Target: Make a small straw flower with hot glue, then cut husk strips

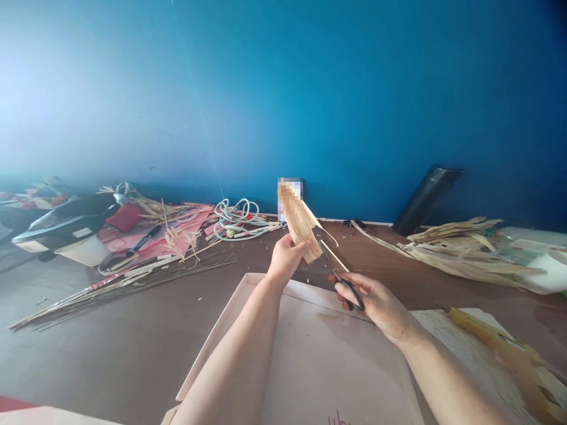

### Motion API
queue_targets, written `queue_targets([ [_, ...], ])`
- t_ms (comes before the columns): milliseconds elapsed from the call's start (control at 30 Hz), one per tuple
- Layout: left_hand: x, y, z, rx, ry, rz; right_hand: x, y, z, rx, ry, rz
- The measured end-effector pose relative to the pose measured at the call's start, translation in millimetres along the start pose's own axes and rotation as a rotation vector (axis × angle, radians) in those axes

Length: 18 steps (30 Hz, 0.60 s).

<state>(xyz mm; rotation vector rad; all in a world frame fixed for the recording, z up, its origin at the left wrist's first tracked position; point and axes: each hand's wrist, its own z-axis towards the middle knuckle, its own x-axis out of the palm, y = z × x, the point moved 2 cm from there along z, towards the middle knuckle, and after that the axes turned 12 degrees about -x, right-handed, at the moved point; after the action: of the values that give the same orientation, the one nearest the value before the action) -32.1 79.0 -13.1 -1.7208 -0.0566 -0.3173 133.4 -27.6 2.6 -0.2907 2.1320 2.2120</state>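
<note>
My left hand [287,258] pinches a pale, dry corn husk [302,223] near its lower end and holds it up above the far edge of a white box lid [328,360]. In my right hand [370,301] is a pair of scissors [353,297] with black handles, fingers through the loops. The blades point up and left, along the husk's right edge. A thin strip sticks out beside the blades; whether it is still joined to the husk I cannot tell.
At left lie thin sticks [119,289], pink paper [133,239] and a coiled light-blue cable [237,221]. More dry husks [469,251] rest at right, near a black cylinder [425,198] leaning on the blue wall [354,106]. A yellow tool [496,342] lies on paper at lower right.
</note>
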Motion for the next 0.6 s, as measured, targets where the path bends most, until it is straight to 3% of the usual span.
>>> queue_targets([
  [600, 5.5, 0.2, -3.0, -0.042, -0.012, 0.022, -3.4, -7.1, 2.4, -0.042, 0.030, -0.003],
])
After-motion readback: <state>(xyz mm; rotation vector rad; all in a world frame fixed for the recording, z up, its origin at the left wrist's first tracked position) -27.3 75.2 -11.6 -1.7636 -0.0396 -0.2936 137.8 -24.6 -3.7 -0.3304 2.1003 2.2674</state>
